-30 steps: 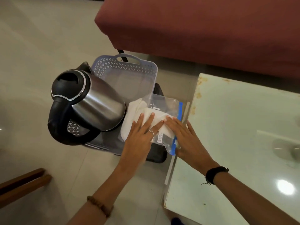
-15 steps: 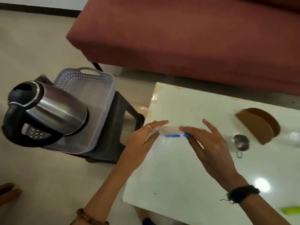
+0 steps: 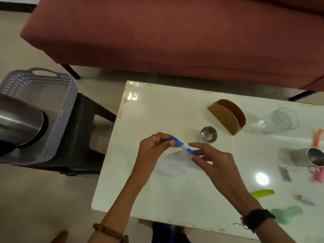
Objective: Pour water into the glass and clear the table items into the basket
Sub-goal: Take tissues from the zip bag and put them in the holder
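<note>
Over the white table (image 3: 157, 193), my left hand (image 3: 154, 146) and my right hand (image 3: 210, 160) each pinch one end of the blue zip strip of a clear plastic bag (image 3: 177, 163), which hangs between them. A clear drinking glass (image 3: 278, 121) stands at the table's far right. On a dark stool to the left sits the grey perforated basket (image 3: 40, 92), and the steel kettle (image 3: 19, 121) lies tilted inside it.
On the table are a brown napkin holder (image 3: 228, 116), a small steel cup (image 3: 208, 134), a steel mug (image 3: 315, 158), a green strip (image 3: 263, 192), an orange item (image 3: 318, 139) and small metal pieces (image 3: 287, 173). A maroon sofa (image 3: 175, 35) lies beyond.
Both hands left the basket, where they pressed on a bag with white cloth, and came over the table. They now hold a clear bag by its blue strip. The view swung right.
</note>
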### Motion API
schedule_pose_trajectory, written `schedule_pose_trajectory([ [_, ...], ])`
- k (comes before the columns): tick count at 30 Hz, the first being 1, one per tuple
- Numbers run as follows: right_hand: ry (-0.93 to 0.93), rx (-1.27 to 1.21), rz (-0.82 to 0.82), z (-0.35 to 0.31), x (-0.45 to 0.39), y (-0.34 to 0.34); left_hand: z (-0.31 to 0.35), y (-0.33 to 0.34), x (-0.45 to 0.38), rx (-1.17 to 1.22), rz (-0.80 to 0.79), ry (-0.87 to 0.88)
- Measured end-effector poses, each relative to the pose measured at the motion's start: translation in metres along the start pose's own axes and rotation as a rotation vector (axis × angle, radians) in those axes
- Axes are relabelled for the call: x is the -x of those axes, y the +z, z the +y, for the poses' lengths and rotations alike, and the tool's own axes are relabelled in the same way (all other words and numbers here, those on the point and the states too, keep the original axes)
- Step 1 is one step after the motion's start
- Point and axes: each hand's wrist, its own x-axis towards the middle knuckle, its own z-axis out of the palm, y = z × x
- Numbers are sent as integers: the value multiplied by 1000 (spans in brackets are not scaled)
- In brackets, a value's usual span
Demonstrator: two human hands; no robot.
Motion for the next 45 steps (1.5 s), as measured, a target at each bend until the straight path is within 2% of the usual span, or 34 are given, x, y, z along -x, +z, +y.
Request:
schedule_pose_trajectory([
  [3,13,-161,62,-6,-10,4,1,7,-3,-38,-19,26],
  [7,-17,-205,129,-10,-19,13,4,11,-6,-79,-1,39],
  [14,24,-155,124,11,1,10,5,-6,-15,-76,189,80],
  [19,129,-177,34,34,17,-2,7,-21,-21,-139,233,70],
  [23,155,-170,-106,37,16,-1,11,-27,-19,-197,234,-2],
  [25,163,-243,-161,31,13,4,17,-32,-18,-242,248,-44],
  [28,252,-472,-267,22,11,17,26,-40,-20,-417,240,-109],
  [30,313,-520,-317,23,12,26,29,-41,-26,-566,173,-183],
  [34,510,-557,-293,39,18,45,9,-22,-43,-813,56,-270],
  [37,612,-591,-198,62,25,52,-21,6,-48,-907,72,-212],
  [41,631,-548,-67,90,33,51,-57,39,-35,-1166,209,41],
  [43,607,-462,-26,100,35,49,-72,55,-21,-1059,260,17],
  [45,552,-338,-44,104,37,47,-84,72,-8,-730,253,-215],
])
